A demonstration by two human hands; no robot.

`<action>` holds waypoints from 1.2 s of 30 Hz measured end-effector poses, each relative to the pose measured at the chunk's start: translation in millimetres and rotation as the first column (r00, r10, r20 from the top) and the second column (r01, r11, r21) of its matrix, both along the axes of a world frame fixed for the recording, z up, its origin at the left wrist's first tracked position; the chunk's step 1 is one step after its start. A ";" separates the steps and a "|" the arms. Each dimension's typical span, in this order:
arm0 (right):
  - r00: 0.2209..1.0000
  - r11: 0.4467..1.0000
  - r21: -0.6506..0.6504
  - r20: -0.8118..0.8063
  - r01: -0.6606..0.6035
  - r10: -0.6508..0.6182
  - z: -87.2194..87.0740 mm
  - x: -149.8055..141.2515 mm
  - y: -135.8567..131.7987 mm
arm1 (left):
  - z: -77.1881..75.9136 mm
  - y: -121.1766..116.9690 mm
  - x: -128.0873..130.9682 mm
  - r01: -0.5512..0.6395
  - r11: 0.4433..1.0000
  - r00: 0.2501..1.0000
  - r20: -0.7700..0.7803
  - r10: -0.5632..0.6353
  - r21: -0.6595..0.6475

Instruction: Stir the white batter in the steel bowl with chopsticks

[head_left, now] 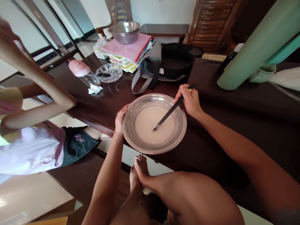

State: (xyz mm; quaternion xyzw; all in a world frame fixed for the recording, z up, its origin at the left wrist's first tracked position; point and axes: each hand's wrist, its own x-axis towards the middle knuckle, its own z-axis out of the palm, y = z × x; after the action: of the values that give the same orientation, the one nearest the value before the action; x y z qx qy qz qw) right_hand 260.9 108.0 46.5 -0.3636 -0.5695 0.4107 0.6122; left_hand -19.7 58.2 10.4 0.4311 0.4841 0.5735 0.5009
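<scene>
A wide metal bowl [154, 149] at the edge of the dark table holds a pale, smooth batter [150, 118]. My left hand [121, 118] grips the bowl's left rim, its fingers mostly hidden behind the wall. On the far right side, my right hand [190, 99] is closed around a pair of black chopsticks [170, 110]. Their tips dip into the batter near the middle of the bowl, with some of it clinging to them.
Behind the bowl lie a grey and black bag [150, 67], a glass ashtray [110, 73] and a pink-topped bottle [81, 70]. Another metal bowl [125, 32] tops a stack of folders [128, 51]. A green cylinder [253, 50] stands right; a person [35, 140] leans on the table at left.
</scene>
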 end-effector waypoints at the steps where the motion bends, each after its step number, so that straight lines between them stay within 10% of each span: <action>1: 1.000 1.000 0.009 0.010 0.021 -0.021 0.3 -0.1 -0.2 | 0.2 -0.1 0.2 0.002 1.000 1.000 -0.001 -0.002 -0.001; 16: 0.988 0.988 0.041 -0.051 0.148 -0.146 -1.4 1.1 1.9 | 3.7 -2.3 3.3 0.020 1.000 0.999 0.043 -0.020 0.015; 21: 1.000 1.000 0.013 0.004 -0.008 0.008 -1.6 -2.5 -2.1 | 1.3 -0.7 1.7 0.018 1.000 0.999 0.036 -0.018 0.015; 26: 0.988 0.987 0.071 -0.052 0.147 -0.144 -3.3 1.0 2.2 | 0.2 -0.6 1.5 0.020 1.000 1.000 0.019 -0.020 0.018; 32: 0.999 0.999 0.046 0.036 0.002 -0.004 -1.7 -3.0 -2.7 | 1.1 -1.0 2.0 0.024 0.999 1.000 0.016 -0.024 0.030; 36: 0.989 0.985 0.086 -0.006 0.147 -0.147 -0.9 0.2 0.5 | 2.1 -1.5 2.3 0.019 1.000 1.000 0.019 -0.019 0.020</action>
State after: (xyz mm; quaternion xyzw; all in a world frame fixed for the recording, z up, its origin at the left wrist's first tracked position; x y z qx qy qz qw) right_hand 261.0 108.5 45.6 -0.3779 -0.5585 0.3396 0.6556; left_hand -17.4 56.7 12.4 0.4351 0.4693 0.5776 0.5068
